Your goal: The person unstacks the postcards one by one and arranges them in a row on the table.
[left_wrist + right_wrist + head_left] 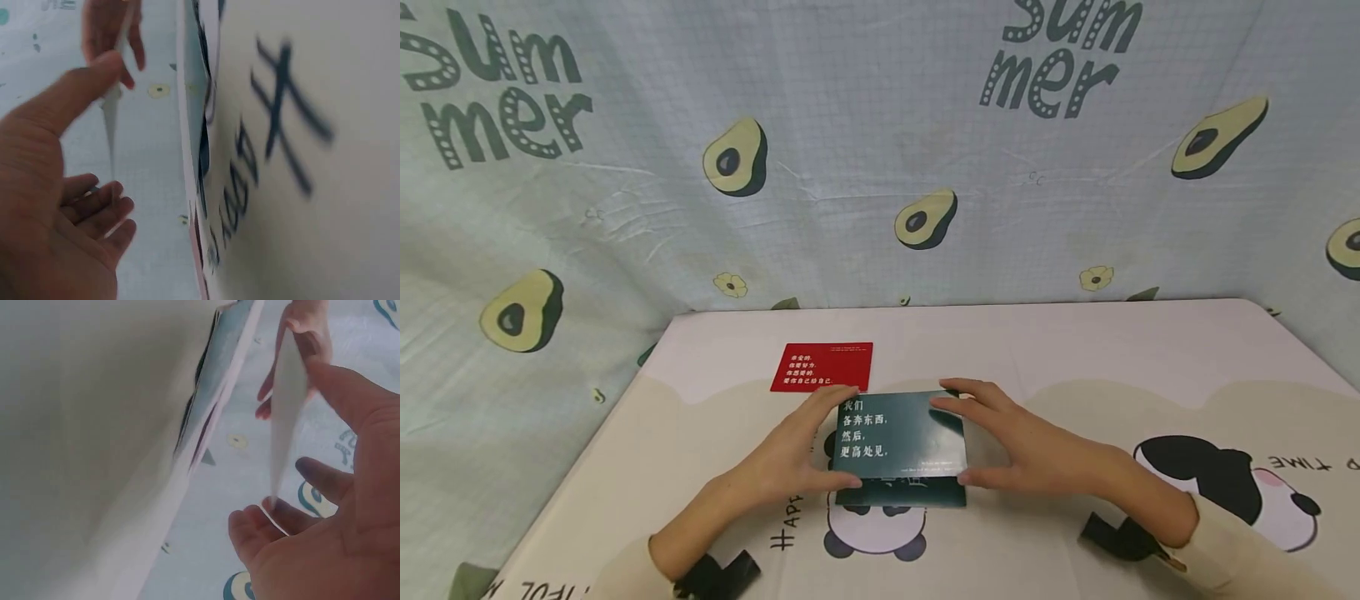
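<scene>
A dark teal card point(917, 429) with white Chinese writing is held by its two sides, between my left hand point(793, 454) and my right hand point(1018, 437). Each thumb is at a near corner and the fingers are at the far edge. The wrist views show this card point(110, 128) from its thin edge, raised off the table. Below it on the table is another dark green card point(898, 497), mostly hidden. Beyond them a red card point(827, 362) with white writing lies flat, its near edge close to my left fingertips.
The pale table cover point(1037, 542) has printed pandas and lettering. Behind the table hangs a light cloth point(842, 100) with avocados and "summer" printed on it. Black straps point(1120, 537) sit at both wrists, by the cream sleeves point(1232, 542).
</scene>
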Tool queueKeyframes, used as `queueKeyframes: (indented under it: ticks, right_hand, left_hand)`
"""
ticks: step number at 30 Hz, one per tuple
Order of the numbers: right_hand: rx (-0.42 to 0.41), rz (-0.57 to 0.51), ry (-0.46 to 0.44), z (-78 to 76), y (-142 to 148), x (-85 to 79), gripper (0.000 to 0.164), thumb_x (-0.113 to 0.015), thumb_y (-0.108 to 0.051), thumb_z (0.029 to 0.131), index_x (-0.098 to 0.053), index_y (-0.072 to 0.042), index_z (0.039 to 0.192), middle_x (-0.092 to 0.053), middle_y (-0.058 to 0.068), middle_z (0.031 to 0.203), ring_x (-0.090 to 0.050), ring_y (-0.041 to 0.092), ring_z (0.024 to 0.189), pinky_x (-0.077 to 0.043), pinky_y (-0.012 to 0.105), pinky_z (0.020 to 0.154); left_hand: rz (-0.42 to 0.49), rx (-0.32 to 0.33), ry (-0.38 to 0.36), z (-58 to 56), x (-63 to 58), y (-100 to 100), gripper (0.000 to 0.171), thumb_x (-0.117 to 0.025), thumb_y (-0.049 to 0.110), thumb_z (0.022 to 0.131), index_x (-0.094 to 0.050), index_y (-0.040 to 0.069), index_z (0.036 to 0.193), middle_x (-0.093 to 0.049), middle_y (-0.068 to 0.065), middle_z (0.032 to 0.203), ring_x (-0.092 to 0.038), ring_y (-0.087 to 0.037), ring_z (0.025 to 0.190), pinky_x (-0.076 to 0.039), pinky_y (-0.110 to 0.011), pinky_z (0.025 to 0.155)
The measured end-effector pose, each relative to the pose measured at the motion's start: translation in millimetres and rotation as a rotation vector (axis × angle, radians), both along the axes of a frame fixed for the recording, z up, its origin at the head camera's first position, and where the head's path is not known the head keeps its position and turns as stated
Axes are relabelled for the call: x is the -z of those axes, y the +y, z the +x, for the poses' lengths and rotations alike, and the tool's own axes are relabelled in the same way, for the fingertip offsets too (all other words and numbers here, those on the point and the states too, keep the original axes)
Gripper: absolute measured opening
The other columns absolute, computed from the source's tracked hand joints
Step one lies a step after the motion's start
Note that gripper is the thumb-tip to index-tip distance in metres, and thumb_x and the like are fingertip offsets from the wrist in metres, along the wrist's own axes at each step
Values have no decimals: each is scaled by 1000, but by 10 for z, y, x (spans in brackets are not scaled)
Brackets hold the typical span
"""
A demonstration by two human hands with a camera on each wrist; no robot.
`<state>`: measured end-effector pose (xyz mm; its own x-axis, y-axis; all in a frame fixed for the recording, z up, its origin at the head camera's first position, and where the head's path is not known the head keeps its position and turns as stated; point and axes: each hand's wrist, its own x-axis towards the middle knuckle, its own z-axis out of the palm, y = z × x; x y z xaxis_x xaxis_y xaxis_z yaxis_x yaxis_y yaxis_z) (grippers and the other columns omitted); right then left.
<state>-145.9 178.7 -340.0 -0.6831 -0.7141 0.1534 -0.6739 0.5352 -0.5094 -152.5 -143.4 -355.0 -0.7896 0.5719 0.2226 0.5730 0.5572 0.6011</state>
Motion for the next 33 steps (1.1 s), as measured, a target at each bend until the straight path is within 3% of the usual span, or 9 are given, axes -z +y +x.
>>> queueKeyframes:
  ticks: [4,12,21,28,33]
  right_hand:
    - [21,-16,45,-63,8,-33,77,-71,-50,81,-35,-28,146,-18,-1,154,-27,19,135,-43,41,100]
    - [97,-6,102,-213,31,-110,65,-78,-37,80,-46,-25,135,-24,4,152,-31,25,134,-42,43,100]
    - [118,-50,65,-445,137,-178,59,-77,-40,80,-50,-24,131,-27,2,151,-31,25,135,-38,49,103]
    - [125,-32,66,-679,215,-122,63,-76,-42,80,-50,-21,134,-29,6,152,-26,27,137,-33,54,105]
    - [121,-14,49,-821,237,-57,65,-76,-43,80,-51,-18,135,-30,6,151,-25,27,137,-31,54,105]
  left_hand:
    - [24,3,23,-74,-68,30,95,-88,33,67,-36,18,145,-39,-5,145,-38,-25,130,-42,-50,99]
    - [64,27,113,-278,-157,141,94,-88,25,67,-37,11,145,-36,-9,146,-36,-27,133,-43,-49,98]
    - [67,44,68,-541,-217,250,96,-87,22,68,-33,9,146,-32,-12,147,-32,-28,133,-43,-49,97]
    - [-44,-13,23,-758,-278,297,98,-86,31,69,-30,11,148,-37,-10,146,-37,-28,131,-39,-46,102]
    - [-112,-49,-31,-897,-209,350,99,-85,34,69,-31,11,148,-36,-10,147,-35,-29,131,-36,-48,105]
